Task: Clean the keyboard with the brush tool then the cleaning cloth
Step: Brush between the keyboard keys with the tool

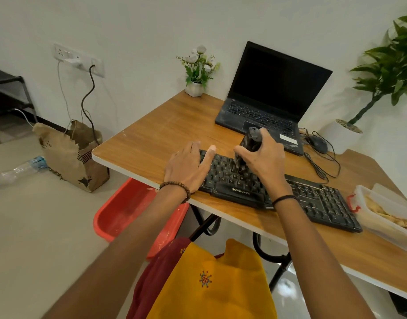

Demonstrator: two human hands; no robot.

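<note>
A black keyboard [312,199] lies along the front edge of the wooden table [165,132]. My right hand [262,155] grips a black brush tool [249,143] held upright, its bristles down on the keys in the keyboard's left half. My left hand [188,164] rests flat on the keyboard's left end with straight, spread fingers. A clear plastic box [386,215] at the right edge holds a pale yellowish cloth.
An open black laptop [271,97] sits behind the keyboard, with a wired mouse [317,143] to its right. A small flower pot [195,72] stands at the back. A large potted plant [381,77] stands on the right. A red tub [129,210] sits under the table.
</note>
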